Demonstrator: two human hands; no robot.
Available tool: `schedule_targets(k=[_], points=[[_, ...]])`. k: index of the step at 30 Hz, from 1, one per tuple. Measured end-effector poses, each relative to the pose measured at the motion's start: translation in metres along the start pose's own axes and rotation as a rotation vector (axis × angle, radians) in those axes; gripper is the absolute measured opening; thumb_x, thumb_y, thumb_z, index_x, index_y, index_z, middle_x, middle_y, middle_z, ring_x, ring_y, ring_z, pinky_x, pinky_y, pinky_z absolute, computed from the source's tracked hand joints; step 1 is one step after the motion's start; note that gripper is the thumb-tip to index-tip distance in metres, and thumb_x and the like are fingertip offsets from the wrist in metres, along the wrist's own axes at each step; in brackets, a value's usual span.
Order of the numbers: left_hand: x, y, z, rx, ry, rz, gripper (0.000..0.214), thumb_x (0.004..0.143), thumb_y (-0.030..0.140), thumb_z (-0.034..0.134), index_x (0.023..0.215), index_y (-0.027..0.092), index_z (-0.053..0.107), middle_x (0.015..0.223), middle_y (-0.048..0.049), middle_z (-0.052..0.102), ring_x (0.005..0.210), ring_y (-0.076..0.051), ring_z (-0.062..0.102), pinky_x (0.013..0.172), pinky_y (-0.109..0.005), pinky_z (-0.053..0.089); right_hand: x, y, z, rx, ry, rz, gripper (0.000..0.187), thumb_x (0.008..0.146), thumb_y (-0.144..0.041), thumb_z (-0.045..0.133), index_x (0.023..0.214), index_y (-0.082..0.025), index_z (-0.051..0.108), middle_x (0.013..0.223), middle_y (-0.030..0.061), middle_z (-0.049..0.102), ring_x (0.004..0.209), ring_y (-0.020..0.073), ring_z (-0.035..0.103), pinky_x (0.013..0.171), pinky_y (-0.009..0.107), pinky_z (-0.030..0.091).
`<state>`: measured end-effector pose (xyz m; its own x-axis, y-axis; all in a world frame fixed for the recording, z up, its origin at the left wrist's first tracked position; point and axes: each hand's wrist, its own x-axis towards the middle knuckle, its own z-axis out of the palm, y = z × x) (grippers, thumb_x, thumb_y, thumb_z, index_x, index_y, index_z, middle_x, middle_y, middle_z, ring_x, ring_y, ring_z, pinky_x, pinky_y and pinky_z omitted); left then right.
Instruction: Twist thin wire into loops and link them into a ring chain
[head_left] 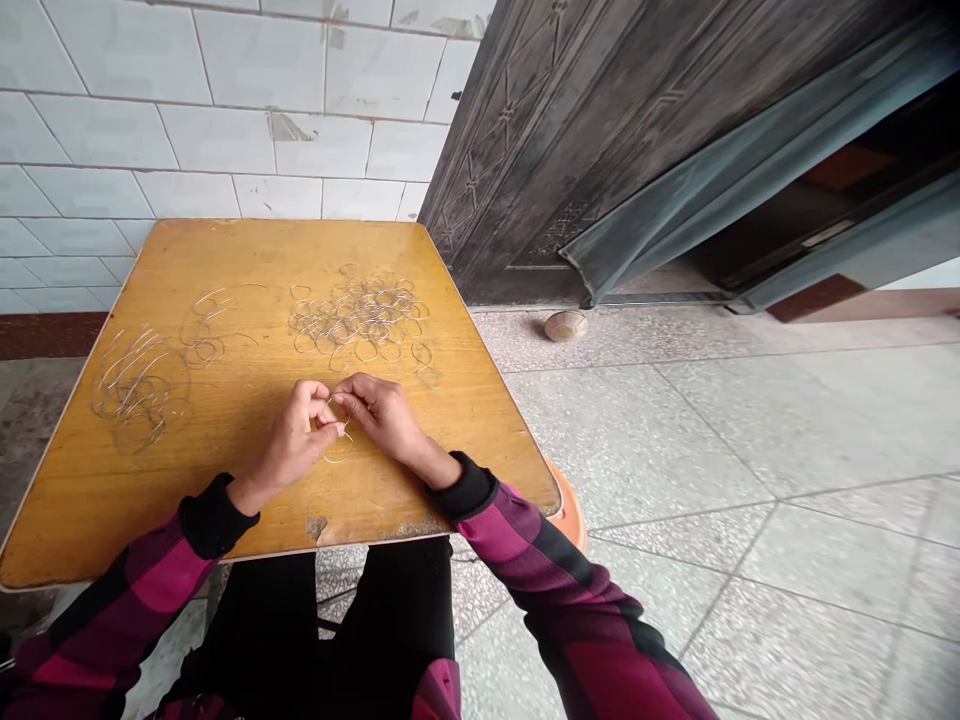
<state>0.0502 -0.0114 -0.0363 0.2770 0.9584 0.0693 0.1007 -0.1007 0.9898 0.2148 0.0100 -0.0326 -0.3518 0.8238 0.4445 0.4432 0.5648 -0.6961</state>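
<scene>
Near the front middle of the wooden table (247, 470), my two hands meet over a thin wire (339, 461) bent into loops. My left hand (289, 447) pinches it between thumb and fingers. From the other side, my right hand (382, 415) grips the upper part of the same wire with closed fingertips. One round loop hangs below the left thumb. Beyond my hands lies a pile of looped wires (360, 315). To the left are loose curved wires (139, 395), and a few more wires (206, 330) lie between the two groups.
A white tiled wall (225, 140) stands behind the table. On the right are a dark carved door (517, 150), a grey curtain (675, 210) and a round stone-like object (565, 326) on the floor. An orange stool (571, 510) shows beneath the table's right corner.
</scene>
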Motion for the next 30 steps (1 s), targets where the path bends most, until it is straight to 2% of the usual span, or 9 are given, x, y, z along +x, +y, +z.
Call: schedule_targets(k=[6, 13, 18, 25, 30], points=[[0.001, -0.004, -0.001, -0.034, -0.051, -0.014, 0.039, 0.074, 0.013, 0.062, 0.106, 0.019, 0.041, 0.068, 0.0054, 0.055, 0.062, -0.012, 0.053, 0.059, -0.025, 0.039, 0.001, 0.009, -0.005, -0.092, -0.073, -0.215, 0.025, 0.095, -0.035, 0.051, 0.088, -0.017, 0.067, 0.083, 0.0051, 0.063, 0.075, 0.0128, 0.06, 0.068, 0.025, 0.046], [0.003, -0.015, -0.002, -0.096, -0.039, -0.055, 0.044, 0.068, 0.012, 0.068, 0.107, 0.019, 0.048, 0.072, 0.0032, 0.057, 0.062, -0.012, 0.053, 0.06, -0.025, 0.04, 0.001, 0.012, -0.003, -0.294, -0.049, -0.311, 0.03, 0.097, -0.036, 0.047, 0.084, -0.017, 0.067, 0.078, 0.0055, 0.062, 0.073, 0.014, 0.057, 0.064, 0.025, 0.041], [0.003, -0.014, -0.001, -0.148, -0.035, -0.049, 0.041, 0.067, 0.011, 0.068, 0.103, 0.019, 0.049, 0.074, 0.002, 0.059, 0.065, -0.012, 0.055, 0.06, -0.026, 0.041, 0.002, 0.007, 0.0, -0.303, -0.064, -0.292, 0.032, 0.096, -0.038, 0.047, 0.083, -0.017, 0.068, 0.076, 0.0055, 0.063, 0.07, 0.0144, 0.057, 0.063, 0.026, 0.042], [0.002, 0.002, -0.003, -0.063, -0.05, -0.039, 0.035, 0.073, 0.015, 0.064, 0.102, 0.019, 0.045, 0.063, 0.006, 0.055, 0.055, -0.011, 0.051, 0.054, -0.025, 0.036, 0.008, 0.006, -0.008, -0.028, -0.086, -0.216, 0.025, 0.097, -0.035, 0.047, 0.095, -0.018, 0.066, 0.087, 0.0053, 0.065, 0.08, 0.0136, 0.061, 0.072, 0.027, 0.049], [0.002, 0.003, -0.003, -0.05, -0.029, -0.041, 0.038, 0.072, 0.014, 0.065, 0.103, 0.019, 0.045, 0.059, 0.0077, 0.054, 0.053, -0.011, 0.049, 0.054, -0.025, 0.035, 0.004, 0.003, -0.008, -0.143, -0.033, -0.192, 0.023, 0.096, -0.029, 0.048, 0.086, -0.015, 0.064, 0.08, 0.0054, 0.061, 0.073, 0.0142, 0.058, 0.067, 0.027, 0.046]])
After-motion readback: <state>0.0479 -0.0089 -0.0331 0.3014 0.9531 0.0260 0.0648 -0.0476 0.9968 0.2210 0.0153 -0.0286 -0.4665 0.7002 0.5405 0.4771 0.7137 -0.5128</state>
